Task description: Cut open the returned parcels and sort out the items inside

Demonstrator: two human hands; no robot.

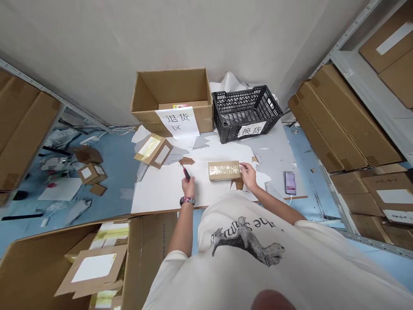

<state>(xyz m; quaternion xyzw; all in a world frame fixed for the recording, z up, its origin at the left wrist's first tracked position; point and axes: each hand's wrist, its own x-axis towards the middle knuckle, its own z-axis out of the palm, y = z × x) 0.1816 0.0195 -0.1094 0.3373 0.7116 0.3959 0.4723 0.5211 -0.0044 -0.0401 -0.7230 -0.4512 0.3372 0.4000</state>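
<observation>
My left hand [188,187] is closed around a red and black utility knife [186,172], whose tip points away from me over the white table covering. A small cardboard box [224,170], its top covered with shiny yellowish tape, lies flat on the table to the right of the knife, apart from it. My right hand [248,175] grips the right end of this box with its fingertips. A second taped cardboard box [154,150] with a white label sits tilted further left on the table.
At the back stand a large open carton [174,118] with a paper sign and a black plastic crate [247,114]. A phone [289,183] with a cable lies at right. Another large carton [151,249] holds packages at lower left. Shelves with cartons [342,116] flank the table.
</observation>
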